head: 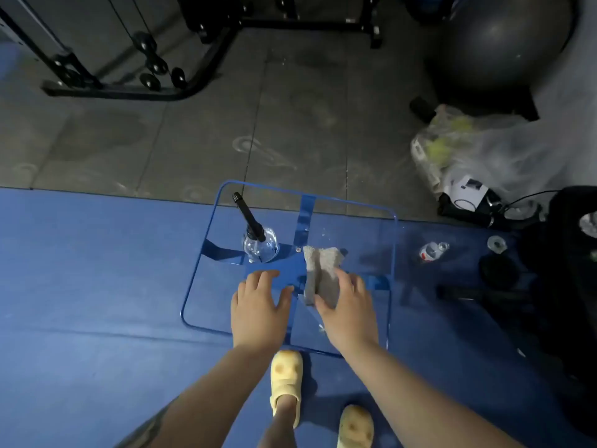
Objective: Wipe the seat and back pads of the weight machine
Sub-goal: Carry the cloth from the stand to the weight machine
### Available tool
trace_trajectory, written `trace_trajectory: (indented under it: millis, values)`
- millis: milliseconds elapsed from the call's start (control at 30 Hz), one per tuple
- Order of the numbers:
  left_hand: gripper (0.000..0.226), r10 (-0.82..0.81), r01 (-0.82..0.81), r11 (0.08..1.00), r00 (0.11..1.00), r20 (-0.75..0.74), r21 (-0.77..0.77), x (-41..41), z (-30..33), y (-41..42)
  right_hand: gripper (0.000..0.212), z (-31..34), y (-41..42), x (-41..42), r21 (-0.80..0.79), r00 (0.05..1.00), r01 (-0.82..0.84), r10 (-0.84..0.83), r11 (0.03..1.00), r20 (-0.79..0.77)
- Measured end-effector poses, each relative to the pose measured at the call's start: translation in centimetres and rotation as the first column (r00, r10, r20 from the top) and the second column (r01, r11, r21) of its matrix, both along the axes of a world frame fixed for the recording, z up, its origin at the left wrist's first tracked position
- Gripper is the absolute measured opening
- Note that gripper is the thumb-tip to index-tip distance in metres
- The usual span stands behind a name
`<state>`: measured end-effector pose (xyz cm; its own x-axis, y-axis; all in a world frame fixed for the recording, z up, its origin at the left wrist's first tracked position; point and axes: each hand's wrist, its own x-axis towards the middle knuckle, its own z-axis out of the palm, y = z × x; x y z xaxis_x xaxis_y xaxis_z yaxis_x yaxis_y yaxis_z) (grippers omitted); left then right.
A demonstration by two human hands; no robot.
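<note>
1. The right hand [347, 305] gripped the grey cloth [319, 274] over the glass worktop [355, 227].
2. The left hand [258, 305] hovered, fingers relaxed, near the spray bottle [260, 244].
3. Supplies were seemingly being gathered; wiping awaited, pads out of sight.

Bare forearms without sleeves, dark tattoo [151, 428] on left forearm, pale yellow strapped slippers [286, 379]

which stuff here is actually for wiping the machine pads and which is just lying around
For the job:
- grey folded cloth, in the right hand
- clear round spray bottle with black nozzle

Lying about:
- grey exercise ball
- clear plastic bag of rubbish
- small toppled plastic bottle
</note>
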<state>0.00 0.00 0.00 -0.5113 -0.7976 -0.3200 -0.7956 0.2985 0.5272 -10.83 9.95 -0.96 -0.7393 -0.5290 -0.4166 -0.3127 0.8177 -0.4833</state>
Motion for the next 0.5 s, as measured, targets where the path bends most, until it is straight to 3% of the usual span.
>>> trace_trajectory:
  millis: [267,400,500]
  values:
    - [0.037,-0.026,0.028,0.999,0.996,-0.086,0.023,-0.7,-5.6,-1.5,0.062,-5.5,-3.5,0.2,0.006,0.984,0.09,-0.088,0.996,-0.154]
    - [0.036,0.002,0.004,0.999,0.992,-0.126,0.045,-0.5,-6.0,-1.2,0.046,-7.0,-3.8,0.6,-0.038,0.96,0.111,-0.117,0.993,-0.254]
    - [0.035,0.004,0.003,0.999,0.99,-0.139,0.052,-0.4,-5.8,-1.2,0.028,-7.0,-3.7,0.7,-0.077,0.968,0.12,-0.134,0.99,-0.214]
